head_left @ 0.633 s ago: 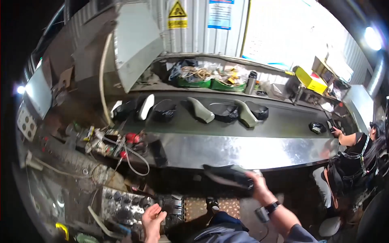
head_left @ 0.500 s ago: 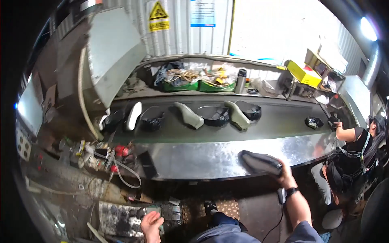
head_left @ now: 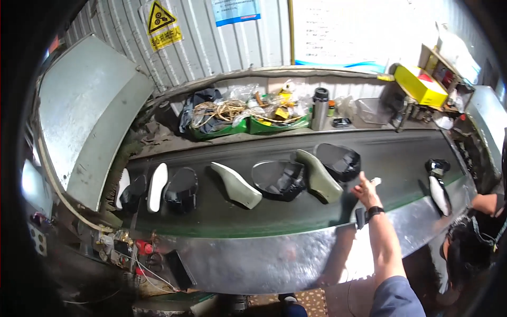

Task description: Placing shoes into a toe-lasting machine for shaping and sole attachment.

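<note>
- A person's right hand [head_left: 366,188] reaches out over a dark conveyor belt [head_left: 274,222], wrist wrapped in a black watch [head_left: 374,211]; the fingers appear loosely spread, and a small pale object shows just past the fingertips, though whether they grip it cannot be told.
- Nearest the hand lies an olive-green shoe last [head_left: 318,176], resting on the belt just to its left, with a black shoe upper [head_left: 339,160] touching it behind (both sit on the right half of the belt).
- Further left along the belt: another black upper [head_left: 278,179], a second pale green last [head_left: 236,185], a third black upper [head_left: 181,190] and a white insole [head_left: 157,186].
- The left hand is out of frame.
- At the belt's far right end sits a black-and-white shoe [head_left: 438,182], near a co-worker's arm [head_left: 483,203].
- On the shelf behind stand green trays of clutter [head_left: 248,127], a steel flask [head_left: 319,108] and a yellow box [head_left: 420,86].
</note>
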`<state>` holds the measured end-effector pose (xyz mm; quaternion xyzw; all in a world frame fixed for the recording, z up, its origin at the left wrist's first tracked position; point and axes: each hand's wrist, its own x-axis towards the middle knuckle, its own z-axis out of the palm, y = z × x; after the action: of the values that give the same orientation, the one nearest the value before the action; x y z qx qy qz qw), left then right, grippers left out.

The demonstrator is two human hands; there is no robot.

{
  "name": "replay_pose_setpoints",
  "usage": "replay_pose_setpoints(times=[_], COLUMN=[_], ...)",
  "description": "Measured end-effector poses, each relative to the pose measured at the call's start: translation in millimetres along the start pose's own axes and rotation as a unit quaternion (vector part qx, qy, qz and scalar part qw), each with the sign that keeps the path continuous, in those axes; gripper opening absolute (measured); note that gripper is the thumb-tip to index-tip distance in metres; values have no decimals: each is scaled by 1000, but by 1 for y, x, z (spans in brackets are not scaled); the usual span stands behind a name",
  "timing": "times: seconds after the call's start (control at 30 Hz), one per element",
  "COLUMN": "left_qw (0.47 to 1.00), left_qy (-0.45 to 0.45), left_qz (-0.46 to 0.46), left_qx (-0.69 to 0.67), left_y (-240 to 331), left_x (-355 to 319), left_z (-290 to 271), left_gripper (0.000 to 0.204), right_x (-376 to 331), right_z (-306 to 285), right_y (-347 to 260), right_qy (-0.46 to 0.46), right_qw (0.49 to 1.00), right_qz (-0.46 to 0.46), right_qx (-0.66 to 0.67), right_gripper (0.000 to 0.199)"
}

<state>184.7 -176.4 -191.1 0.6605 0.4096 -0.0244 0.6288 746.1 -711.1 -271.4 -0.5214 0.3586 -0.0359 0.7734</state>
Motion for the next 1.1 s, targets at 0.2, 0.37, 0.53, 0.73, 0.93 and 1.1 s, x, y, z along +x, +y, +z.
replay_pose_setpoints(times=[0.2,0.37,0.53,0.73,0.93,1.1], left_qw=[995,996,997,995,948,925], left_qy=[-16,15,-15,-52,-196,-378], left_qz=[-72,-44,49,40,113,-27], left_qx=[60,79,55,80,224,16], left_y=[8,6,21,52,85,100], left_x=[12,3,24,36,91,116], left_z=[12,4,15,28,74,209], left_gripper=[30,34,31,31,36,74], right_x=[91,-68,-83,-93,-191,-348], right_z=[-16,104,77,48,-12,-19], right_y=[-45,-76,28,51,56,93], right_qy=[-114,-111,-170,-67,-125,-99], right_qw=[993,928,611,668,566,645], right_qz=[7,-336,-472,-406,-476,-413], right_qx=[17,-119,-613,-620,-661,-636], right_gripper=[32,54,106,104,116,105])
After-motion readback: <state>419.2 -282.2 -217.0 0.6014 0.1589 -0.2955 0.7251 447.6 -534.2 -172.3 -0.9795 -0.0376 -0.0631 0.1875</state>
